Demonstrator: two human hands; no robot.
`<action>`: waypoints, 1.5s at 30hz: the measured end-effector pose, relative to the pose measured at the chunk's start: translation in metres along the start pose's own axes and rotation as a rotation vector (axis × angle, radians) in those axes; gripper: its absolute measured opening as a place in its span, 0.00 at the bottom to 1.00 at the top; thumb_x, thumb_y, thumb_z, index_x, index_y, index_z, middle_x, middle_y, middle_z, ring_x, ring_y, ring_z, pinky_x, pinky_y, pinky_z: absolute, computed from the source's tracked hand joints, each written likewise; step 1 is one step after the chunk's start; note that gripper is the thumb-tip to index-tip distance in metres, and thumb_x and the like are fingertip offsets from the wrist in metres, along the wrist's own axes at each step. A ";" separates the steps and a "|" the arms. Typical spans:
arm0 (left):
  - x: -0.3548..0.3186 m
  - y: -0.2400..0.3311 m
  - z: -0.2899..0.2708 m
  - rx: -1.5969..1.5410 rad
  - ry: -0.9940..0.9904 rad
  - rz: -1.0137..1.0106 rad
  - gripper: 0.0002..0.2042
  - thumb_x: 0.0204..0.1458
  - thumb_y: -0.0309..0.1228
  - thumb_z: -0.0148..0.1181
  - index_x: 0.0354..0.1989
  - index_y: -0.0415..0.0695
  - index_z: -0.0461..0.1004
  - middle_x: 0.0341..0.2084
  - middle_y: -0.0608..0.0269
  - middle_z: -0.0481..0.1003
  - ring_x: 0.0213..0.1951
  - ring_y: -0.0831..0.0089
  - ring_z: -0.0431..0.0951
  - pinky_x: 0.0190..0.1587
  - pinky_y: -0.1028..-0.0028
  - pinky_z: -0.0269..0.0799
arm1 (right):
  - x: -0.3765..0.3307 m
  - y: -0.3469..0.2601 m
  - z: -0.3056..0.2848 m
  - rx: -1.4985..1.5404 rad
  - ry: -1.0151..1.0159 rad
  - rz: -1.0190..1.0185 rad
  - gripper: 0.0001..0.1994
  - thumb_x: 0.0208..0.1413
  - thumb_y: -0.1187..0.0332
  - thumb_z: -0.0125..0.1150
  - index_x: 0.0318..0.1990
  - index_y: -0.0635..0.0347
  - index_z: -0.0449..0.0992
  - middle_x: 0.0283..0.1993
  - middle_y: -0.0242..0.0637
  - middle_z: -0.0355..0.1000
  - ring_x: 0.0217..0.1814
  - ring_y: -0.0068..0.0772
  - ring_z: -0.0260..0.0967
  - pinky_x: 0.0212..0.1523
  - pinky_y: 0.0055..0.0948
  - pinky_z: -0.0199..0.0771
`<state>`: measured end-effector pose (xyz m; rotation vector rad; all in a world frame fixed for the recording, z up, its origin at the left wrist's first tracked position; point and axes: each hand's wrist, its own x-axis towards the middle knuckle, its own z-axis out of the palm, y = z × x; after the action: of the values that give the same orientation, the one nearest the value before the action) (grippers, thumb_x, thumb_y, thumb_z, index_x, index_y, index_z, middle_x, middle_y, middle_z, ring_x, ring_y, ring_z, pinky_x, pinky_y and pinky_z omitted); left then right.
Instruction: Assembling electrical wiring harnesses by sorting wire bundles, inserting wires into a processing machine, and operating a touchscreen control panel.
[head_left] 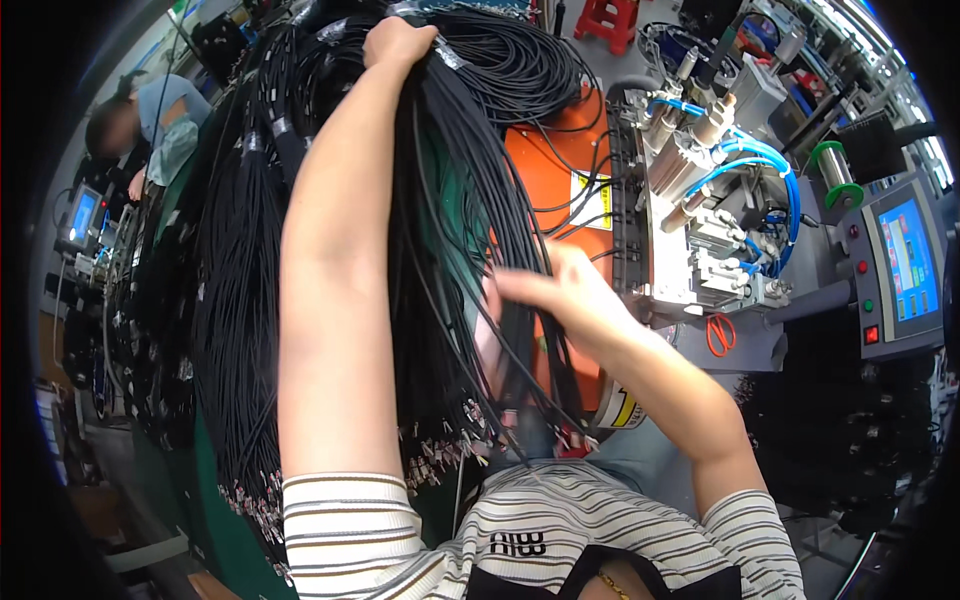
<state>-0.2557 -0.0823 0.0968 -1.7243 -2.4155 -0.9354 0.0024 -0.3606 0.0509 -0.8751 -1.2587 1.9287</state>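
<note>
My left hand [399,43] is stretched to the far side, closed around the upper part of a thick bundle of black cables [463,130]. From that grip the strands hang toward me, fanning out to small metallic and reddish tips [480,415]. Lower down, my right hand [575,295] curls loosely about the strands on the bundle's right side. One finger or thumb crosses in front of them, and pale skin shows behind. Its fingers are somewhat blurred and partly covered by cables.
More black cables [240,260] hang in a mass on the left. To the right are an orange surface [540,170], a metal fixture with cylinders and blue hoses [690,170], red-handled scissors [720,335] and a control screen [908,250]. Another person [170,115] is at the far left.
</note>
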 end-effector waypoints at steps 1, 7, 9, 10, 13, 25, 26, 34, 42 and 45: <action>0.003 -0.007 0.002 0.056 0.016 0.088 0.30 0.42 0.52 0.63 0.43 0.35 0.80 0.45 0.41 0.78 0.49 0.49 0.79 0.53 0.60 0.73 | -0.018 0.005 -0.003 -0.051 0.035 0.125 0.12 0.57 0.68 0.64 0.45 0.64 0.75 0.37 0.35 0.76 0.35 0.20 0.73 0.39 0.22 0.74; -0.031 0.054 -0.014 0.091 -0.218 0.104 0.35 0.47 0.62 0.59 0.40 0.35 0.79 0.39 0.40 0.79 0.45 0.53 0.80 0.50 0.60 0.75 | -0.036 0.049 -0.012 0.021 0.307 0.058 0.08 0.61 0.66 0.61 0.35 0.59 0.70 0.24 0.29 0.69 0.22 0.19 0.66 0.24 0.21 0.65; -0.039 0.046 -0.009 0.114 -0.121 0.194 0.36 0.51 0.63 0.54 0.42 0.32 0.77 0.41 0.39 0.78 0.46 0.48 0.79 0.50 0.59 0.75 | -0.038 0.046 -0.011 0.059 0.348 0.069 0.09 0.62 0.65 0.59 0.34 0.59 0.69 0.21 0.29 0.67 0.20 0.19 0.63 0.22 0.20 0.62; -0.044 0.038 -0.011 0.121 -0.124 0.185 0.36 0.51 0.63 0.54 0.42 0.32 0.77 0.41 0.39 0.78 0.46 0.48 0.79 0.50 0.59 0.75 | -0.035 0.048 -0.015 0.080 0.390 0.080 0.09 0.62 0.65 0.58 0.33 0.58 0.69 0.19 0.29 0.65 0.19 0.19 0.62 0.22 0.20 0.62; -0.059 0.001 -0.029 0.027 -0.063 0.200 0.41 0.53 0.64 0.50 0.60 0.36 0.67 0.47 0.39 0.76 0.49 0.45 0.78 0.53 0.59 0.73 | -0.040 0.049 -0.020 0.315 0.352 0.084 0.08 0.61 0.67 0.58 0.41 0.61 0.70 0.27 0.30 0.67 0.21 0.19 0.62 0.23 0.20 0.63; -0.306 -0.136 -0.128 0.405 -0.472 0.765 0.07 0.50 0.31 0.60 0.34 0.41 0.76 0.39 0.60 0.74 0.55 0.61 0.69 0.65 0.48 0.52 | -0.030 0.049 -0.038 0.523 0.348 0.115 0.10 0.61 0.62 0.59 0.34 0.57 0.72 0.20 0.26 0.65 0.19 0.18 0.61 0.22 0.18 0.62; -0.304 -0.143 -0.139 0.467 -0.507 0.784 0.07 0.49 0.30 0.59 0.34 0.41 0.76 0.39 0.61 0.74 0.56 0.61 0.69 0.65 0.46 0.52 | -0.030 0.049 -0.040 0.519 0.340 0.123 0.10 0.60 0.62 0.59 0.34 0.58 0.73 0.21 0.26 0.67 0.20 0.18 0.63 0.23 0.16 0.64; -0.313 -0.087 -0.132 0.379 -0.400 0.727 0.09 0.49 0.21 0.57 0.39 0.40 0.76 0.41 0.57 0.76 0.50 0.58 0.75 0.64 0.52 0.58 | -0.057 0.035 -0.042 0.620 0.138 0.115 0.14 0.58 0.65 0.58 0.46 0.66 0.74 0.37 0.38 0.76 0.36 0.26 0.76 0.36 0.26 0.80; -0.374 -0.033 -0.082 -0.378 -0.754 0.876 0.06 0.52 0.25 0.61 0.37 0.39 0.76 0.26 0.58 0.73 0.32 0.60 0.75 0.52 0.60 0.67 | -0.087 0.015 -0.053 0.682 0.054 0.082 0.17 0.60 0.69 0.58 0.55 0.65 0.69 0.44 0.43 0.77 0.41 0.33 0.78 0.41 0.27 0.80; -0.370 -0.027 -0.089 -0.233 -0.607 0.780 0.13 0.46 0.21 0.66 0.41 0.37 0.75 0.33 0.54 0.76 0.40 0.55 0.77 0.51 0.59 0.70 | -0.123 0.027 -0.046 0.765 0.105 0.203 0.20 0.64 0.68 0.52 0.61 0.66 0.63 0.61 0.45 0.67 0.56 0.40 0.73 0.51 0.39 0.79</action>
<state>-0.1638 -0.4454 0.0258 -3.0318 -1.5545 -0.6414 0.1037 -0.4465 0.0329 -0.6891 -0.3028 2.2329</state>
